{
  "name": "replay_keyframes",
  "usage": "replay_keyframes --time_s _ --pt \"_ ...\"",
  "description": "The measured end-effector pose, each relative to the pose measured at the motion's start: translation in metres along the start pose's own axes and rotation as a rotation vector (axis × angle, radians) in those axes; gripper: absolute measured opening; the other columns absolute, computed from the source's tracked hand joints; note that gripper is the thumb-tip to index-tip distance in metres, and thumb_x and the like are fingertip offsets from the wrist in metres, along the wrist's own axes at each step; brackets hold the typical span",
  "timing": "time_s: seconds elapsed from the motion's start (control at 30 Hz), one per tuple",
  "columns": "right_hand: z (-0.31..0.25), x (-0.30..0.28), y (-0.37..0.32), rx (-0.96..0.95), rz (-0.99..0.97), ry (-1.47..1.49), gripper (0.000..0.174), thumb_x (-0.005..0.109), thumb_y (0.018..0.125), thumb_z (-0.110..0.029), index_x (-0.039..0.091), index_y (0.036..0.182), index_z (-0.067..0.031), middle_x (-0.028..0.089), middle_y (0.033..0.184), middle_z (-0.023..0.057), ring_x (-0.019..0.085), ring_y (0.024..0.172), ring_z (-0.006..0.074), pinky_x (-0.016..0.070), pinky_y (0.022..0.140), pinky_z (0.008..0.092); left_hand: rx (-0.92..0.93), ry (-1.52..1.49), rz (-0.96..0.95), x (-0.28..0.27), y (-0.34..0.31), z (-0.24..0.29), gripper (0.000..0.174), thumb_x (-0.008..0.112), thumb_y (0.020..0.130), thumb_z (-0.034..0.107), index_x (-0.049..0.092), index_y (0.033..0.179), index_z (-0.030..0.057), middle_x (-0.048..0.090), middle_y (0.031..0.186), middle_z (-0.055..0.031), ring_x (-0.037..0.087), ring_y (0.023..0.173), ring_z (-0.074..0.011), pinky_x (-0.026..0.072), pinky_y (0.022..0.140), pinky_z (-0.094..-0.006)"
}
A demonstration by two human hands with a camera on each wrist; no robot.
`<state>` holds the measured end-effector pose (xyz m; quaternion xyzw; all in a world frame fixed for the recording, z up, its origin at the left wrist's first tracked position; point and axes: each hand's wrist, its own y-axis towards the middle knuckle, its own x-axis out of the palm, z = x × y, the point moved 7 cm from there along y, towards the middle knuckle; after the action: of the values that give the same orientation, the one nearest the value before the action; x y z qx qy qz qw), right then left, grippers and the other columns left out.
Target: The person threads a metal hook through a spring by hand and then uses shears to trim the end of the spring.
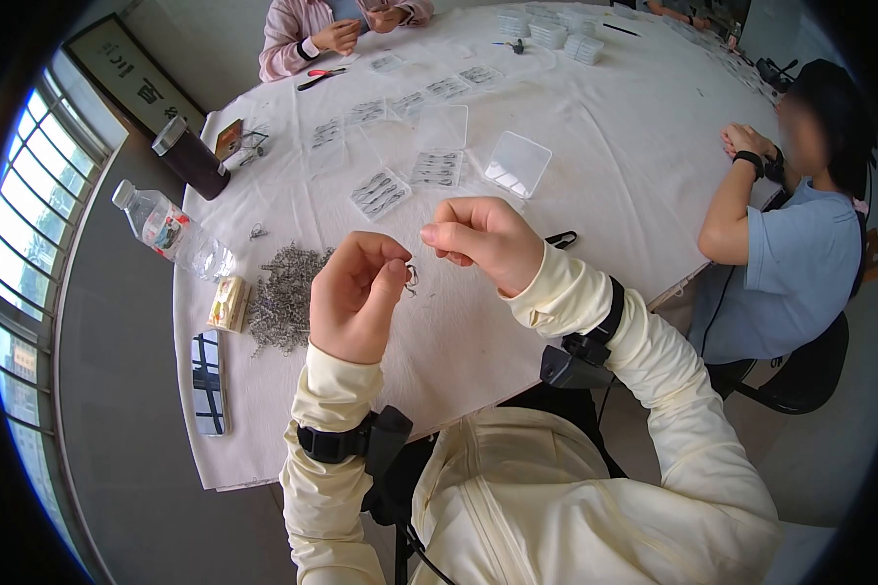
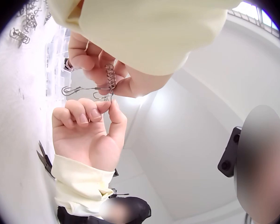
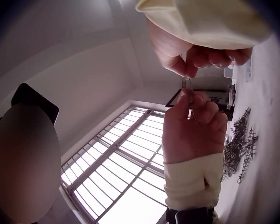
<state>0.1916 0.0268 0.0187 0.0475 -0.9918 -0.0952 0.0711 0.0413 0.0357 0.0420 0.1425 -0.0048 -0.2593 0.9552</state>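
Note:
In the left wrist view, a small metal spring [image 2: 110, 76] with wire hooks [image 2: 72, 90] is pinched between the thumb and fingers of my left hand [image 1: 356, 297]. My right hand [image 1: 488, 239] is held just to its right over the table, thumb and index fingertips together at the end of the thin wire in the left wrist view. Its other fingers are curled. A tangled pile of metal springs [image 1: 288, 297] lies on the table beside my left hand. Beyond both hands are clear boxes [image 1: 380, 194] holding metal pieces.
A phone [image 1: 208, 382], a yellow packet [image 1: 228, 304], a plastic bottle [image 1: 174, 232] and a dark tumbler [image 1: 191, 159] stand or lie at the left. Black scissors [image 1: 561, 240] lie behind my right wrist. Red pliers [image 1: 321, 78] lie at the far side. Two people sit around the table.

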Motion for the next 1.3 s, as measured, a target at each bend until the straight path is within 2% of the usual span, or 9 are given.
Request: replay_keyframes --time_s 0.27,0.33,0.43,0.53,0.73,0.83,0.93,1.0,1.3 --pt "-0.025 0.016 -0.011 -0.231 0.02 -0.289 0.013 0.067 0.083 -0.015 0.062 0.082 -0.0035 0.057 0.072 -0.0017 0.05 0.067 0.0074 0.0392 0.061 0.0235 0.0 -0.062 0.009 -0.008 0.0 0.003 0.009 0.055 0.093 0.007 0.058 0.097 -0.0001 0.061 0.087 -0.0015 0.052 0.073 -0.0062 0.0421 0.065 -0.0206" --pt "-0.037 0.023 -0.016 -0.422 0.042 -0.442 0.01 0.069 0.079 -0.01 0.063 0.086 -0.0048 0.059 0.08 0.0003 0.051 0.072 0.0101 0.0406 0.064 0.0249 0.004 -0.09 0.009 -0.008 -0.001 0.003 0.009 0.055 0.093 0.007 0.058 0.098 0.0001 0.06 0.086 -0.0013 0.05 0.072 -0.006 0.0416 0.064 -0.0207" --pt "-0.034 0.024 -0.014 -0.397 0.002 -0.452 0.012 0.068 0.079 -0.009 0.064 0.09 -0.0069 0.056 0.08 -0.0016 0.047 0.073 0.01 0.0376 0.069 0.0251 0.009 -0.107 0.009 -0.008 -0.001 0.005 0.009 0.055 0.093 0.007 0.058 0.098 0.0004 0.06 0.086 -0.0012 0.049 0.071 -0.0058 0.0414 0.064 -0.0205" --pt "-0.031 0.02 -0.013 -0.39 -0.001 -0.464 0.011 0.07 0.077 -0.01 0.063 0.086 -0.0064 0.059 0.081 0.001 0.052 0.071 0.0119 0.0406 0.065 0.0264 -0.001 -0.1 0.006 -0.008 -0.001 0.005 0.009 0.055 0.093 0.007 0.058 0.098 0.0004 0.06 0.086 -0.001 0.051 0.072 -0.0059 0.0414 0.064 -0.0205" --pt "-0.028 0.018 -0.011 -0.32 -0.006 -0.417 0.008 0.067 0.079 -0.013 0.065 0.084 -0.0061 0.061 0.079 0.0005 0.051 0.07 0.0106 0.0396 0.065 0.0261 0.009 -0.108 0.005 -0.008 -0.001 0.005 0.009 0.055 0.093 0.007 0.058 0.099 0.0006 0.06 0.089 -0.0008 0.054 0.077 -0.006 0.0418 0.066 -0.0204" --pt "-0.026 0.016 -0.011 -0.293 0.011 -0.362 0.01 0.066 0.081 -0.015 0.065 0.083 -0.0056 0.061 0.078 0.0004 0.051 0.07 0.0104 0.0394 0.065 0.0259 0.013 -0.075 0.049 -0.007 -0.002 0.008 0.01 0.054 0.093 0.009 0.058 0.098 0.0011 0.058 0.083 -0.0006 0.05 0.069 -0.0059 0.0394 0.063 -0.0202" --pt "-0.024 0.014 -0.01 -0.295 0.003 -0.321 0.013 0.066 0.082 -0.017 0.065 0.084 -0.0047 0.061 0.078 0.0002 0.051 0.071 0.0105 0.0392 0.065 0.0257 0.005 -0.072 0.053 -0.009 -0.002 0.007 0.01 0.054 0.093 0.009 0.059 0.097 0.0012 0.057 0.083 0.0 0.049 0.069 -0.0057 0.0395 0.063 -0.0202" --pt "-0.023 0.014 -0.01 -0.307 -0.002 -0.322 0.013 0.065 0.083 -0.018 0.065 0.085 -0.0045 0.06 0.079 0.0004 0.051 0.071 0.0105 0.039 0.065 0.0256 0.006 -0.077 -0.002 -0.009 -0.001 0.004 0.009 0.055 0.093 0.006 0.058 0.099 0.0006 0.061 0.093 -0.0017 0.056 0.08 -0.0067 0.0423 0.067 -0.0206" --pt "-0.037 0.018 -0.014 -0.41 -0.046 -0.48 0.008 0.059 0.089 -0.011 0.059 0.089 -0.0036 0.053 0.084 0.0006 0.047 0.076 0.0104 0.0378 0.071 0.0258 -0.002 -0.015 -0.045 -0.006 -0.002 0.007 0.01 0.055 0.092 0.004 0.059 0.099 -0.0012 0.061 0.09 -0.0011 0.053 0.079 -0.005 0.0415 0.067 -0.0201"
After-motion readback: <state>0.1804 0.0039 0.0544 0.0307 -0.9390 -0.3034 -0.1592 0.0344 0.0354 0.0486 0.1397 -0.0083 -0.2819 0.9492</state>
